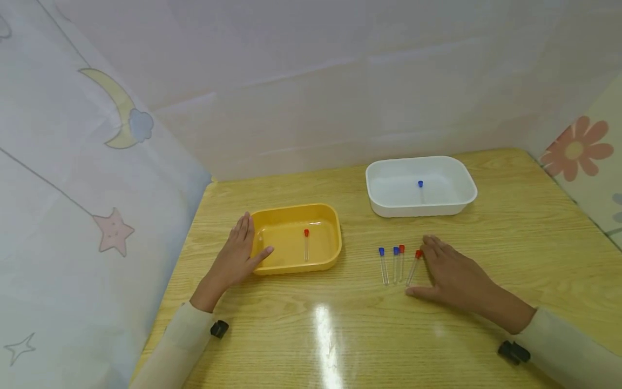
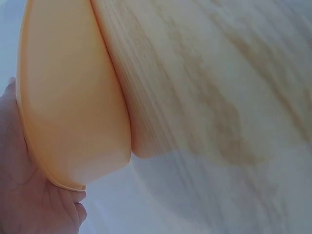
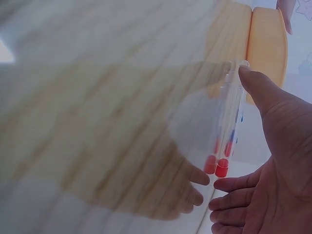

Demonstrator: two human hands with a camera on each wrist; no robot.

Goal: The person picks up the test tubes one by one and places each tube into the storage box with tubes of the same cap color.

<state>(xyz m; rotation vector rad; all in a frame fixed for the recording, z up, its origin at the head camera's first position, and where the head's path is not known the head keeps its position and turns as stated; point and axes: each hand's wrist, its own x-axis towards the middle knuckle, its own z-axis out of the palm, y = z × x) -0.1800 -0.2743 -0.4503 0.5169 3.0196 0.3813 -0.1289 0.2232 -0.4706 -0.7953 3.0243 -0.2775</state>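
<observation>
Two-handed arrangement on a wood-grain table [image 1: 286, 324]. My left hand [image 1: 232, 256] lies along the left end of the yellow tray [image 1: 279, 243], fingers straight against the outer wall and thumb extended over the near rim; it touches the tray without wrapping round it. My right hand [image 1: 459, 278] is unclenched, thumb and fingers spread about the rightmost red-capped tube [image 1: 413, 268]: the forefinger is just beside the cap, the thumb at the clear end. Whether the thumb touches the glassy wall, I cannot tell. This tube lies tilted on the table; to its left lie another red-capped tube [image 1: 401, 263], a middle blue-capped tube [image 1: 396, 266] close beside it, and, slightly apart, the leftmost blue-capped tube [image 1: 384, 266]. Farther from me, the white tray [image 1: 391, 186] holds a single blue-capped tube [image 1: 421, 190]; the yellow tray holds a single red-capped tube [image 1: 306, 246].
</observation>
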